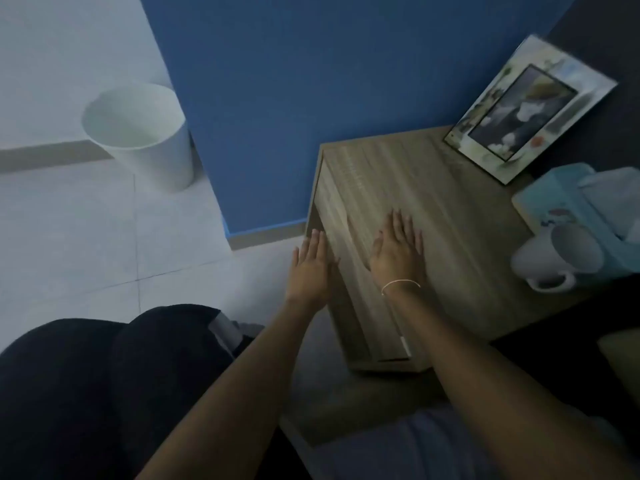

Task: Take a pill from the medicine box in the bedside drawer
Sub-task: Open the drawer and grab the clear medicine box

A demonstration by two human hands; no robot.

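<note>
A: Where are we now with the pill?

B: We are at the very start, we think. Our left hand (308,268) is flat and open, fingers together, beside the front left corner of the low wood-grain bedside table (426,216). Our right hand (398,251) is also flat and open, palm down on the table top. Neither hand holds anything.

A: And the medicine box?

B: We cannot see it, and we see no pill either. By the task it should be in the drawer. The drawer front (349,282) seems to be the face below our hands, and it looks closed, but the picture is dark and blurred, so we are not certain.

A: What can go wrong from here?

B: First, we see no clear handle. If we pull at the wrong edge, our fingers can slip off, or the whole table can shift.

A: There are things standing on it.

B: Yes. The white ceramic mug (557,258) stands near the right edge, just beside the pale blue tissue box (568,202). The tilted picture frame (530,109) leans at the back. A sharp pull can shake the table, so the frame may fall or the mug may slide.

A: Anything else?

B: The light is poor. Inside a dark drawer we could take the wrong box.
</note>
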